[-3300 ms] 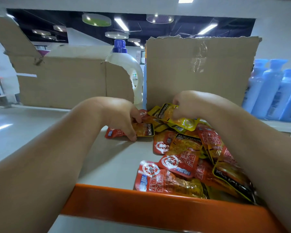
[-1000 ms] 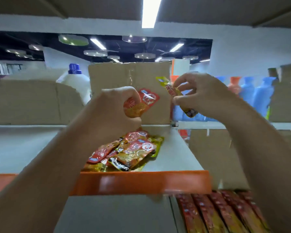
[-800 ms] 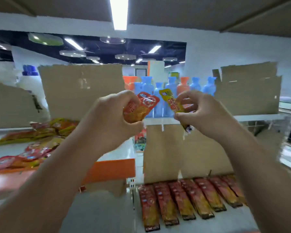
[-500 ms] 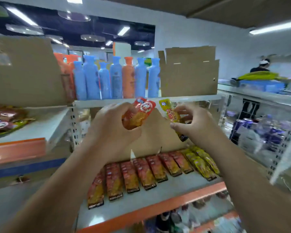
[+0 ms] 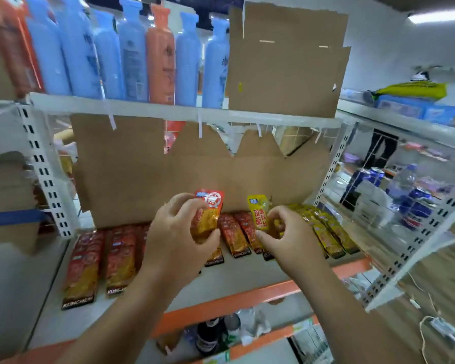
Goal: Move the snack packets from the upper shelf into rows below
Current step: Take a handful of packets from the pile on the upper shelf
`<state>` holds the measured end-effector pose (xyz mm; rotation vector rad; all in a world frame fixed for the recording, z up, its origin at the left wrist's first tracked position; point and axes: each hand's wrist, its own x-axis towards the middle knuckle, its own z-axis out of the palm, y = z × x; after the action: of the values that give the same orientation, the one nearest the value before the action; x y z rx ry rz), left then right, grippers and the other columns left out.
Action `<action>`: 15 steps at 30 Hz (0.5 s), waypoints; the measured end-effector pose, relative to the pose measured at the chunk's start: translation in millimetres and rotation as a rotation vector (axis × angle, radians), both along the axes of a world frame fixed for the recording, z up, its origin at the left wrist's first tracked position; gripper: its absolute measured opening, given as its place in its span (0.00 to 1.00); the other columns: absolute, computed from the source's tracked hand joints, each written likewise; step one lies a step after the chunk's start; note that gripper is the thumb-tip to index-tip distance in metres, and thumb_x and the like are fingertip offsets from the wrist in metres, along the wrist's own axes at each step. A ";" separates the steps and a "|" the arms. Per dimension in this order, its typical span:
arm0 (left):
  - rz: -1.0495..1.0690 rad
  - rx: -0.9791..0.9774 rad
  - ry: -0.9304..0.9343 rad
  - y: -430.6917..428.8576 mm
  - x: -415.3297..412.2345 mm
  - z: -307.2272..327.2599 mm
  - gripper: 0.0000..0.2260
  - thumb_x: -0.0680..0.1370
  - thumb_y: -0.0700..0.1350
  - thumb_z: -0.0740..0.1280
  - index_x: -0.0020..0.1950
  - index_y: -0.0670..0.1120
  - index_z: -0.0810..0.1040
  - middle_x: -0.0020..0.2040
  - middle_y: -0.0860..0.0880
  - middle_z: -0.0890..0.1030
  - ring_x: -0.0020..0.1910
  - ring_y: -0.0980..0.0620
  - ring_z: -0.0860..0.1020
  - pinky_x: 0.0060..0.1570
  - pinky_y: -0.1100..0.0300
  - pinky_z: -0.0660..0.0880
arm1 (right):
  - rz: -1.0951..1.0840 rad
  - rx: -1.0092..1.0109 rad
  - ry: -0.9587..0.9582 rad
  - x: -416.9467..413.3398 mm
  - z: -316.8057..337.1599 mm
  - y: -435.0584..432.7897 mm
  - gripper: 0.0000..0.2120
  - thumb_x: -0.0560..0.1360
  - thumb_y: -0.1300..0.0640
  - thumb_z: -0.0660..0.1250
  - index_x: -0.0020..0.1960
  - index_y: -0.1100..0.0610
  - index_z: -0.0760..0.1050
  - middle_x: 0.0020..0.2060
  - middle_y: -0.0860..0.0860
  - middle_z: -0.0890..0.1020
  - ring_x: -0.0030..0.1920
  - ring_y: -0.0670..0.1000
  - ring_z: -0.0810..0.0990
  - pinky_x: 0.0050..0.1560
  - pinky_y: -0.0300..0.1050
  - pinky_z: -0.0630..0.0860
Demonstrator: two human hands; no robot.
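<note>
**Two packets in hand over the lower shelf**

The left hand [image 5: 176,232] is gripping a red packet [image 5: 206,216]. Its fingers and thumb are curling round the lower half, and the printed top is standing clear above the knuckles. The right hand [image 5: 289,237] is pinching a yellow packet [image 5: 259,214] between thumb and fingertips at its lower part, with the top edge pointing up. Both packets are being held upright just above the shelf [image 5: 247,298], and neither is touching it.

Handling, as judged from appearance:
- The packets are reading as thin, flat film sachets, light and soft, so they are likely bending under their own contents.
- The glossy film is probably slipping under a loose pinch, so a hold across both flat faces is giving the surer control.
- A hold on the sealed top edge alone is likely letting the pouch swing.
- For laying a packet flat, taking one end and lowering the far end first is looking the safest way to avoid disturbing its neighbours.

The red rows [image 5: 84,266] are lying flat across the left and middle of the shelf, overlapping from back to front. The yellow rows [image 5: 329,237] are lying at the right, just beside the right hand. By colour, each packet is appearing to belong with the matching rows. Cardboard [image 5: 142,179] is standing behind the rows as a back wall. Bottles [image 5: 132,53] are standing on the level above.
</note>
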<state>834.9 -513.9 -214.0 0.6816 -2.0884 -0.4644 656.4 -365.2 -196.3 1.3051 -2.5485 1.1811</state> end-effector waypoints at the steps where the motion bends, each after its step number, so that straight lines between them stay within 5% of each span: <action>1: 0.010 0.008 -0.004 -4.2 -7.3 -13.5 0.20 0.70 0.53 0.78 0.60 0.53 0.80 0.62 0.55 0.77 0.56 0.50 0.76 0.57 0.51 0.78 | -0.007 0.014 -0.001 -7.8 -13.3 -7.3 0.15 0.71 0.48 0.77 0.52 0.47 0.74 0.47 0.44 0.77 0.49 0.45 0.76 0.45 0.44 0.68; 7: 0.109 0.094 -0.187 -26.9 -51.6 -92.7 0.22 0.70 0.61 0.68 0.60 0.53 0.80 0.62 0.51 0.80 0.52 0.45 0.78 0.49 0.48 0.77 | -0.005 0.088 -0.047 -46.1 -82.6 -38.9 0.15 0.66 0.42 0.72 0.48 0.48 0.74 0.40 0.45 0.76 0.42 0.49 0.77 0.44 0.51 0.75; 13: 0.187 0.085 -0.279 -29.1 -85.7 -138.9 0.24 0.69 0.57 0.76 0.62 0.53 0.79 0.61 0.49 0.80 0.55 0.45 0.78 0.48 0.49 0.75 | -0.040 0.224 -0.013 -76.3 -130.7 -55.8 0.21 0.68 0.38 0.70 0.54 0.50 0.76 0.45 0.49 0.77 0.49 0.53 0.75 0.47 0.46 0.65; 15: 0.219 0.043 -0.274 -28.4 -96.7 -147.6 0.23 0.69 0.56 0.76 0.61 0.52 0.81 0.60 0.48 0.81 0.54 0.44 0.78 0.49 0.48 0.75 | -0.012 0.249 -0.063 -81.6 -140.8 -62.4 0.23 0.69 0.40 0.71 0.57 0.51 0.76 0.49 0.50 0.76 0.51 0.54 0.75 0.49 0.48 0.70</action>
<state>738.1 -542.3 -361.6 1.0356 -2.2285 -0.3070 574.7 -427.7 -337.1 1.3142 -2.8194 0.9405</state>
